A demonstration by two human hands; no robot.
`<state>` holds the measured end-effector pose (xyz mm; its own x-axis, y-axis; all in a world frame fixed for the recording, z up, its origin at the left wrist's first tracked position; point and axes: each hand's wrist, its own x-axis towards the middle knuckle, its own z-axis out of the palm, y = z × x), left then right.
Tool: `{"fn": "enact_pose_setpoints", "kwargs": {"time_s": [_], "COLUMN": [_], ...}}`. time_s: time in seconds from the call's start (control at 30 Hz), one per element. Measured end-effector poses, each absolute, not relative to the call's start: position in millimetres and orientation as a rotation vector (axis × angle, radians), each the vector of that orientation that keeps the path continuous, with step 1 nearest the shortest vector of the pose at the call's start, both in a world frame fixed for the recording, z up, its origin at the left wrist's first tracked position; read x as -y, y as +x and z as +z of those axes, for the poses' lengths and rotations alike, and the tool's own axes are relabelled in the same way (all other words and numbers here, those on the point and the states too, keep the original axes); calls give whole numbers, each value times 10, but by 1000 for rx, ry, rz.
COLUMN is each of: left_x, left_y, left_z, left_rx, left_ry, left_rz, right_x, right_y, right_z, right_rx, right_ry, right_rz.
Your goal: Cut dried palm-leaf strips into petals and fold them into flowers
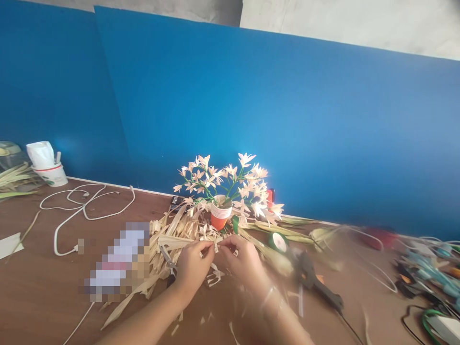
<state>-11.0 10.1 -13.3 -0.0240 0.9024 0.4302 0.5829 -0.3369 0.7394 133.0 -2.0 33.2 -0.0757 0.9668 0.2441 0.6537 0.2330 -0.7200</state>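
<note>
In the middle of the table my left hand [194, 266] and my right hand [244, 261] face each other with fingertips pinched. A tiny pale piece shows between them, too small to name. Just behind stands an orange and white paper cup [220, 221] holding green stems with many cream flowers [251, 184] that look made of dried husk. Beside my left wrist lies a pair of scissors [168, 258], partly hidden by the hand. Dried husk strips [172, 230] are heaped to the left of the cup. Small pale scraps lie under my hands.
At right lie a black glue gun [318, 282] with its cord and a green roll of tape [278, 242]. A pixelated item [118, 261] lies at left, near a white cable [86, 206]. Farther left stands a white cup [52, 175]. A blue panel [269, 110] rises behind.
</note>
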Motion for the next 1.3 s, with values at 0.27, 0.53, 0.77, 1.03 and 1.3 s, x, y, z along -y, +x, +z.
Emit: {"fn": "enact_pose_setpoints", "kwargs": {"time_s": [0.27,0.53,0.77,1.03,1.3], "left_x": [-43,-41,-46,-39,-53], "left_y": [-93,-87,-66,-61,-63], "left_z": [-75,-112,-98,-65,-108], "left_rx": [-1567,-1559,-1556,-1522,-1418], "left_ry": [2054,2059,1996,1891,1793], "left_rz": [1183,1129,1053,1006,1046], "right_x": [69,54,49,50,48], "right_y": [1291,1289,1298,1293,1323], "right_z": [342,341,337,344,344], "right_rx": [1987,2009,2002,1992,2040], "right_ry": [-1553,-1618,-1632,-1662,-1637], "right_rz": [314,254,221,223,211]}}
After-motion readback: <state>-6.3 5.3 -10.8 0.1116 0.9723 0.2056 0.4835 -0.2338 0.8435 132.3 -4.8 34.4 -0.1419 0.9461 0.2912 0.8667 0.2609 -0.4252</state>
